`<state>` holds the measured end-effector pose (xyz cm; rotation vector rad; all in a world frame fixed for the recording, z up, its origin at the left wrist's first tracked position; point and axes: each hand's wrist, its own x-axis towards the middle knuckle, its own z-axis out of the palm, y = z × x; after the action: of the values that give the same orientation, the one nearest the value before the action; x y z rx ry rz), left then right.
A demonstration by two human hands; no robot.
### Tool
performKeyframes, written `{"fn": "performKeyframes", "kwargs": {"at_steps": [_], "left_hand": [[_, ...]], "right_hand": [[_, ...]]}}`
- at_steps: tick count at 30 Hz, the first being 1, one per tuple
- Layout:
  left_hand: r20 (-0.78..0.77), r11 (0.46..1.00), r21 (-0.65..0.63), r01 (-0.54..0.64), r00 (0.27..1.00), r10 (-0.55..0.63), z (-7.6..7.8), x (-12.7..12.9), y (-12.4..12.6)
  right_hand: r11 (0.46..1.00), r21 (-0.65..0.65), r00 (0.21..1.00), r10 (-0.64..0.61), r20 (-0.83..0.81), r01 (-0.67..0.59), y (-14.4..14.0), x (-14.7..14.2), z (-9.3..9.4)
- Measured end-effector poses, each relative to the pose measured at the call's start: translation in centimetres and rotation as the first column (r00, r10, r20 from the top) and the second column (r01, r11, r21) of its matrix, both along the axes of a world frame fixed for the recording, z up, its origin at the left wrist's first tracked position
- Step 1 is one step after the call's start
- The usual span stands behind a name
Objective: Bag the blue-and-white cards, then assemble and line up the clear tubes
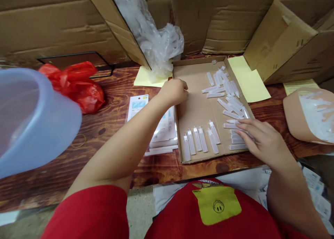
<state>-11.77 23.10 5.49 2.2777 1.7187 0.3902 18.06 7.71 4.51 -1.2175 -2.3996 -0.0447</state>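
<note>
A shallow cardboard tray (194,71) lies on the wooden table in front of me. My left hand (174,91) is over its left edge with the fingers curled in; whatever they hold is hidden. My right hand (263,138) reaches over the tray's right edge, fingers stretched out and apart, the tips at a row of clear plastic tubes (237,141). More such tubes (227,84) lie in a loose heap at the tray's far right. Several tubes with narrow tips (197,138) are lined up along the near left side.
Printed packets (163,131) are stacked left of the tray. A blue plastic tub (52,117) and a red bag (78,85) stand further left. Cardboard boxes (284,40) and a clear plastic bag (161,44) are behind. At right sits a tan container (294,117) of white pieces.
</note>
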Motion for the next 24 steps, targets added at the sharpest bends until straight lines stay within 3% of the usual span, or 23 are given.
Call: {"fn": "performKeyframes", "kwargs": {"at_steps": [5, 11, 15, 20, 24], "left_hand": [[0.191, 0.967, -0.198, 0.161, 0.974, -0.123, -0.5, 4.2, -3.5], [0.27, 0.846, -0.122, 0.52, 0.837, -0.476, -2.6, 7.9, -8.0], [0.182, 0.837, -0.136, 0.53, 0.844, -0.504, -2.8, 7.7, -9.2], [0.133, 0.844, -0.155, 0.514, 0.857, -0.498, -2.5, 7.2, -9.4], [0.101, 0.889, -0.115, 0.442, 0.896, -0.432, -2.5, 8.6, -9.1]], "right_hand": [[0.99, -0.022, 0.99, -0.135, 0.043, 0.137, 1.1, 3.4, -0.4], [0.986, -0.16, 0.996, -0.022, 0.082, 0.035, 4.0, 4.7, -0.3], [0.973, -0.231, 0.976, 0.07, 0.205, -0.021, 5.8, 5.2, 0.4], [0.952, -0.306, 0.934, 0.096, 0.344, 0.015, 7.3, 5.2, 0.3], [0.925, -0.375, 0.917, 0.101, 0.385, 0.055, 7.9, 4.8, 0.2]]}}
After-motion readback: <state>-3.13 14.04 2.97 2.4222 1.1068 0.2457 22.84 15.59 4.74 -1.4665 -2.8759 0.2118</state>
